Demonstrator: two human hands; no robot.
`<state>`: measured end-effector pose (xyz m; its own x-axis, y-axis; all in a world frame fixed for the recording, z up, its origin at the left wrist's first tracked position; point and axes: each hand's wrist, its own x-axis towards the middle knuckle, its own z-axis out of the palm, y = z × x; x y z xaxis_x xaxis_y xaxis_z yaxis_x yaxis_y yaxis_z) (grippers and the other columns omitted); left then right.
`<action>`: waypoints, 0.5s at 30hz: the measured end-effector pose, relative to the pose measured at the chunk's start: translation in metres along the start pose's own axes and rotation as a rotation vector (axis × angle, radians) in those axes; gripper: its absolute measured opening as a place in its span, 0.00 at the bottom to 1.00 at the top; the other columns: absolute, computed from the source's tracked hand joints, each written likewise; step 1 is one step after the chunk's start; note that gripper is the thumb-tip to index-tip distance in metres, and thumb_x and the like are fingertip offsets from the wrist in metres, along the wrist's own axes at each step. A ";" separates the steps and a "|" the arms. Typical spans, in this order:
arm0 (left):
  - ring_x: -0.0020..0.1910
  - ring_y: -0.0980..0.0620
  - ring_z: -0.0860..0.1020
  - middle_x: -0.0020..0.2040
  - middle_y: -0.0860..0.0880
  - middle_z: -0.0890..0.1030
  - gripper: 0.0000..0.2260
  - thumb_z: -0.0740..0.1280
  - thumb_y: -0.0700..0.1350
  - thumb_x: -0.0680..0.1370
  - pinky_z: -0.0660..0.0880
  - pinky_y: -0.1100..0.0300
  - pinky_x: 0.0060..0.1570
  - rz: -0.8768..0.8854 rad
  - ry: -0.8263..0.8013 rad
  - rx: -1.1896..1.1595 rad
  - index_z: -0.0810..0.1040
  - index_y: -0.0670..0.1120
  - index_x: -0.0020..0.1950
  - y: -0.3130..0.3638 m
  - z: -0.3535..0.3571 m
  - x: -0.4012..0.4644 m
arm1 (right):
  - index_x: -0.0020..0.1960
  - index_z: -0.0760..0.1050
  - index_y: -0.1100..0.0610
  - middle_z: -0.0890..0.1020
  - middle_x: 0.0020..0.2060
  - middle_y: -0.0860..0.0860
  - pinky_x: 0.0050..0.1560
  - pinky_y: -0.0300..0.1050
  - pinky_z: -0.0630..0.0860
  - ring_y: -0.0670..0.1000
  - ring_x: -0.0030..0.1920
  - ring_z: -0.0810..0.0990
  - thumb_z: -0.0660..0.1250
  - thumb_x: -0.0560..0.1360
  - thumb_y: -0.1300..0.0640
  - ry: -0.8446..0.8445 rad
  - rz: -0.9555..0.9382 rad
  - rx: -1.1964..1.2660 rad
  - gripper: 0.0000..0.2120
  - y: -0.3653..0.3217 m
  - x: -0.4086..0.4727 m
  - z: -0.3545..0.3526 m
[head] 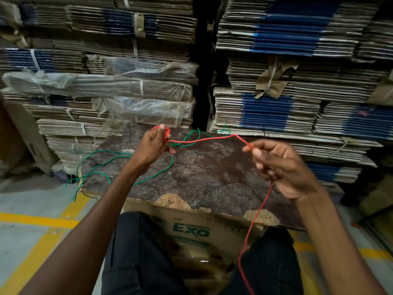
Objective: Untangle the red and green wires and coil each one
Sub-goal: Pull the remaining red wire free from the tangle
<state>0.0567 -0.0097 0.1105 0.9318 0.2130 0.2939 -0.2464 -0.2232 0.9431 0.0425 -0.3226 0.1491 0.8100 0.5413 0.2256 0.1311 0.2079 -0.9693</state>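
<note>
Left hand (156, 143) grips small loops of thin red wire (204, 139), right hand (280, 167) pinches its run; loose green wire (102, 162) sprawls on mottled brown surface (212, 177); best keep each wrap taut, even.

Two bare hands are seen: one left hand (153, 143) and one right hand (282, 167). Two thin wires are counted, one red plastic-coated wire (204, 139) and one green plastic-coated wire (110, 155). One worn, dark brown flat board (212, 177) is laid on one brown cardboard box printed with green letters (191, 231). Two tall stacks of flattened brown and blue cardboard (276, 60) are counted behind.
</note>
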 end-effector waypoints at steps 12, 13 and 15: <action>0.16 0.56 0.61 0.18 0.54 0.61 0.16 0.67 0.56 0.76 0.79 0.46 0.53 -0.207 -0.457 -0.630 0.74 0.45 0.37 0.015 -0.014 -0.055 | 0.51 0.83 0.59 0.80 0.30 0.49 0.33 0.36 0.71 0.41 0.26 0.74 0.70 0.76 0.58 0.413 -0.307 -0.517 0.06 -0.031 0.102 0.017; 0.16 0.57 0.60 0.18 0.54 0.61 0.15 0.68 0.56 0.76 0.80 0.47 0.53 -0.192 -0.470 -0.714 0.75 0.46 0.37 0.016 -0.016 -0.057 | 0.50 0.83 0.58 0.81 0.30 0.49 0.34 0.39 0.72 0.42 0.27 0.74 0.71 0.75 0.58 0.414 -0.294 -0.547 0.06 -0.025 0.111 0.016; 0.17 0.56 0.58 0.19 0.55 0.59 0.15 0.63 0.55 0.79 0.80 0.50 0.51 -0.170 -0.505 -0.866 0.75 0.46 0.39 0.019 -0.020 -0.057 | 0.46 0.84 0.55 0.82 0.31 0.51 0.35 0.43 0.72 0.45 0.27 0.75 0.74 0.73 0.56 0.405 -0.229 -0.579 0.04 -0.009 0.127 0.012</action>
<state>-0.0069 -0.0071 0.1150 0.9267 -0.2933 0.2348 -0.0221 0.5814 0.8133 0.1376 -0.2462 0.1872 0.8591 0.1700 0.4827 0.5113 -0.2438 -0.8241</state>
